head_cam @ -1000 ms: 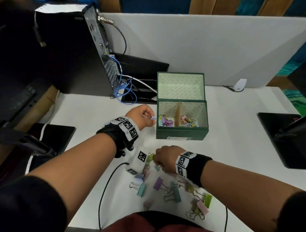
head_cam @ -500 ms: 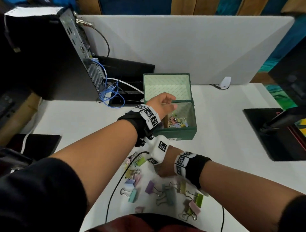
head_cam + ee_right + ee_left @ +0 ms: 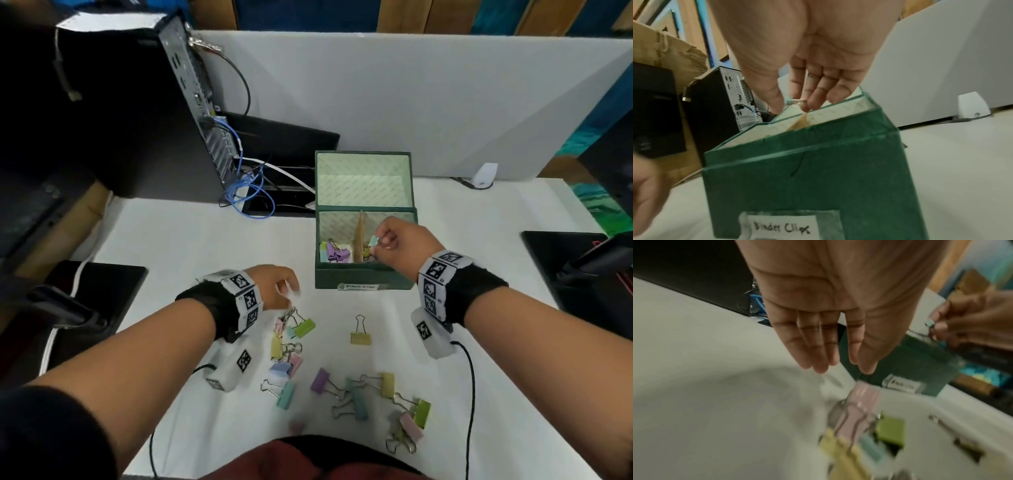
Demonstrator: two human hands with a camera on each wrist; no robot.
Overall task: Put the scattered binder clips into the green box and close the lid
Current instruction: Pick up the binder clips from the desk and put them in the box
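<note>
The green box (image 3: 363,278) stands mid-table with its lid (image 3: 362,178) upright and clips lying in both compartments. Over the right compartment my right hand (image 3: 378,244) pinches a pale blue binder clip (image 3: 795,101) between thumb and fingers, just above the box rim (image 3: 818,112). My left hand (image 3: 289,293) hovers with straight, empty fingers (image 3: 819,365) above a pink clip (image 3: 860,402) at the top of the pile. Several pastel clips (image 3: 356,397) lie scattered at the near edge, and a yellow one (image 3: 360,338) sits alone.
A black computer tower (image 3: 137,102) with blue cables (image 3: 246,186) stands back left. A white divider (image 3: 428,102) runs behind the box, with a small white device (image 3: 484,175) at its foot. Black pads lie left (image 3: 99,301) and right (image 3: 575,270).
My left hand has come back from the box to the clip pile and is empty. My right hand has left the pile and carried a clip over the box's right compartment.
</note>
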